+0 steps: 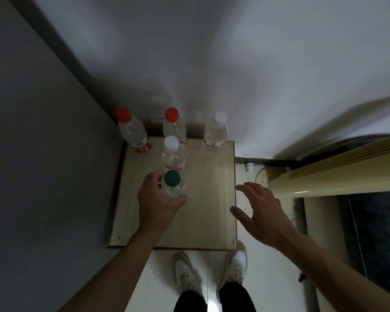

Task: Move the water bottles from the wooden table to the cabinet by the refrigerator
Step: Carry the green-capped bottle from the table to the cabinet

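While left hand grips clear plastic green-capped bottle upright on light wooden desk near-left of centre, right hand hovers open at desk's right edge; four capped bottles stand farther back.

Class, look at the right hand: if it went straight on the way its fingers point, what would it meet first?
Probably the white-capped bottle at the cabinet top's far right; the right hand points up-left over bare wood, though height is unclear.
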`<control>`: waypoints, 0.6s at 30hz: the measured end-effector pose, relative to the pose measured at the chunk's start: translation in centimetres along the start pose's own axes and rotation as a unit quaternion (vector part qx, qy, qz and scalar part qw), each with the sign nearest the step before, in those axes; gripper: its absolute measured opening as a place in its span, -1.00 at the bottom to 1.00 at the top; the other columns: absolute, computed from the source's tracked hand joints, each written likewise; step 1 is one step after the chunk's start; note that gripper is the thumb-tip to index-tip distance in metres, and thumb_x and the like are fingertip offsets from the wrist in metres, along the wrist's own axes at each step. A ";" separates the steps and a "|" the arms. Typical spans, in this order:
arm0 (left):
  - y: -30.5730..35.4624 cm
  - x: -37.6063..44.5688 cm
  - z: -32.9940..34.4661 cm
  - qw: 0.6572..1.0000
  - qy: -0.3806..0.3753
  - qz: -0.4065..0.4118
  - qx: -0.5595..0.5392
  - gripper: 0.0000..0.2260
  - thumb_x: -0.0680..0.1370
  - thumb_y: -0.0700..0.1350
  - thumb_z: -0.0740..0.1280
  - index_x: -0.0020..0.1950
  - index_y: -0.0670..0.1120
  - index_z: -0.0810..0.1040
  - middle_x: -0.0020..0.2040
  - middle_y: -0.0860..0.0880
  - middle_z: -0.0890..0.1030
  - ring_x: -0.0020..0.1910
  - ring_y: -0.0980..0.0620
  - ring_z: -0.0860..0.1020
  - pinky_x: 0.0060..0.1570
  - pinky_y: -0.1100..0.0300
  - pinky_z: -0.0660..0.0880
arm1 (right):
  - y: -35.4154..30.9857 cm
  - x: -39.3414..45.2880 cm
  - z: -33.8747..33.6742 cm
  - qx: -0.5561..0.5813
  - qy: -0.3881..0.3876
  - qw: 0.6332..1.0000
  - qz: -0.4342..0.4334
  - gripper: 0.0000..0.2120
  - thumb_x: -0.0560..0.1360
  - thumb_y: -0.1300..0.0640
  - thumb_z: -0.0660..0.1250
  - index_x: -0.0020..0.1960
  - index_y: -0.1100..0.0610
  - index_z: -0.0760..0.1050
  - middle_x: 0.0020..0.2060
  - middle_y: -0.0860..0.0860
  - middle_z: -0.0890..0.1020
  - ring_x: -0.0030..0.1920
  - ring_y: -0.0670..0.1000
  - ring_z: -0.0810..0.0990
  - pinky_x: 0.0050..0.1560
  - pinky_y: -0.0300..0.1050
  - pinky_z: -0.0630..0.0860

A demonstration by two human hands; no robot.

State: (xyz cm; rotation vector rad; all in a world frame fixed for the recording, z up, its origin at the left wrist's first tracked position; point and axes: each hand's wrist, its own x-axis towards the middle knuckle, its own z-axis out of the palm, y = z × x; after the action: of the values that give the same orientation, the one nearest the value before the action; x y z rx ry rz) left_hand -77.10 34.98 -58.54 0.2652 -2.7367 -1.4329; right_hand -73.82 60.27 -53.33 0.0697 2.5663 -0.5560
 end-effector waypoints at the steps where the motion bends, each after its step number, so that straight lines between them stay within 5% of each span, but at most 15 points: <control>1: -0.2 0.1 0.2 1.000 0.000 -0.002 -0.001 -0.42 0.21 -0.10 0.67 0.14 -0.10 0.52 0.03 0.00 0.59 -0.03 0.05 0.57 -0.03 0.21 0.56 | 0.1 0.1 0.1 0.004 -0.001 1.000 0.001 -0.42 0.54 -0.26 0.22 0.49 -0.11 0.22 0.53 -0.03 0.25 0.53 0.07 0.17 0.47 0.14 0.22; 18: -1.6 -0.8 0.2 1.000 -0.001 0.002 -0.024 -0.42 0.27 -0.06 0.66 0.20 -0.07 0.50 0.10 0.05 0.56 0.08 0.13 0.55 0.03 0.19 0.59 | 0.0 0.1 -0.1 0.009 -0.013 1.000 0.002 -0.45 0.55 -0.24 0.20 0.47 -0.07 0.27 0.50 0.00 0.29 0.51 0.09 0.21 0.44 0.14 0.25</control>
State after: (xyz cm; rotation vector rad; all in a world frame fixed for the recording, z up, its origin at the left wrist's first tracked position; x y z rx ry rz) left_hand -76.15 34.43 -59.91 0.2570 -2.6998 -1.4968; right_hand -73.98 60.30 -53.29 0.0743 2.5360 -0.5737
